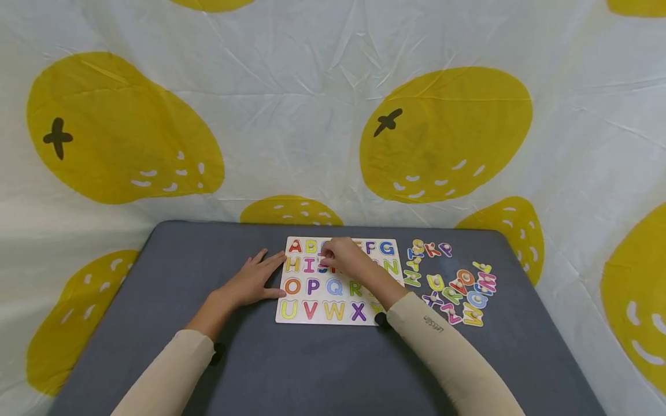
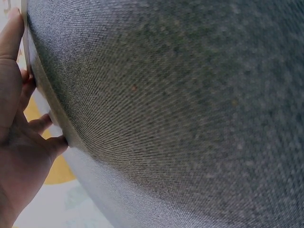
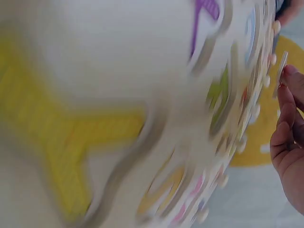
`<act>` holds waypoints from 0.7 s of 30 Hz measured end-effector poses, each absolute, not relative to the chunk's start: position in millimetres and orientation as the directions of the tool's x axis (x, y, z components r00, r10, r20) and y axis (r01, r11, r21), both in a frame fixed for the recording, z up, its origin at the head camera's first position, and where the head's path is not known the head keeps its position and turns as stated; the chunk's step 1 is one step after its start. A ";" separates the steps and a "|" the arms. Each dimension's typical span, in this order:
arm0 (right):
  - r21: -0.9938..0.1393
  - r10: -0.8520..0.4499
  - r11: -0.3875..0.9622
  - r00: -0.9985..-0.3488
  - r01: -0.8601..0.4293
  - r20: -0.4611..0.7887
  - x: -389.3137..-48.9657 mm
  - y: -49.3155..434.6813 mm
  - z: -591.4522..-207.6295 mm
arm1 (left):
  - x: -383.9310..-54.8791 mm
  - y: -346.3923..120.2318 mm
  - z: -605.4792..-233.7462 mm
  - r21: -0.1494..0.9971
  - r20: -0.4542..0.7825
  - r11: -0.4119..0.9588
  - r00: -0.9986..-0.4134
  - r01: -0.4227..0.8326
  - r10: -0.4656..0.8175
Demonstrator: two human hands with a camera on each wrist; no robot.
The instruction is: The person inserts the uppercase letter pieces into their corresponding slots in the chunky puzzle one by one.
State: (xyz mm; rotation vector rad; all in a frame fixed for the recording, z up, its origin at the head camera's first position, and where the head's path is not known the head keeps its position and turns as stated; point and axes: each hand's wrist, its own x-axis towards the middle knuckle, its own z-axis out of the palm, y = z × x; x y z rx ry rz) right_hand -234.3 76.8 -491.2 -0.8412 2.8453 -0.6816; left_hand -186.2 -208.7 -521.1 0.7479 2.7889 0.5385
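A pale alphabet puzzle board (image 1: 322, 300) with rows of coloured letters lies on the table. Over its upper middle my right hand (image 1: 347, 258) pinches a thin letter piece (image 3: 281, 71), seen nearly edge-on in the right wrist view; which letter it is cannot be told. Along the board's left edge rests my left hand (image 1: 251, 280), fingers spread and fingertips touching the rim. The left wrist view shows that hand (image 2: 23, 142) at the far left of its frame. My right hand and forearm hide part of the middle and right letters.
Right of the board, loose letter pieces with knobs lie scattered, among them a purple P (image 1: 445, 249), a red K (image 1: 432, 249) and a yellow M (image 1: 473, 315). The grey table (image 1: 302, 370) ends at a curtain (image 1: 291, 133) with yellow fruit shapes.
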 end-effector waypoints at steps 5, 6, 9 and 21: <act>-0.412 -0.561 0.747 -0.828 -0.521 0.030 -237.3 55.0 -496.8 | -186.9 -209.2 -521.1 0.387 -0.099 0.807 -0.850 0.447 0.518; -0.403 -0.561 0.751 -0.827 -0.524 0.029 -238.0 51.4 -497.7 | -186.8 -209.2 -520.9 0.386 -0.096 0.806 -0.849 0.449 0.519; -0.379 -0.561 0.761 -0.827 -0.527 0.022 -239.7 42.5 -499.5 | -186.3 -208.9 -520.0 0.385 -0.090 0.804 -0.849 0.453 0.521; -0.342 -0.518 0.809 -0.855 -0.478 -0.030 -235.5 30.3 -503.1 | -185.8 -207.6 -519.0 0.390 -0.091 0.803 -0.849 0.450 0.520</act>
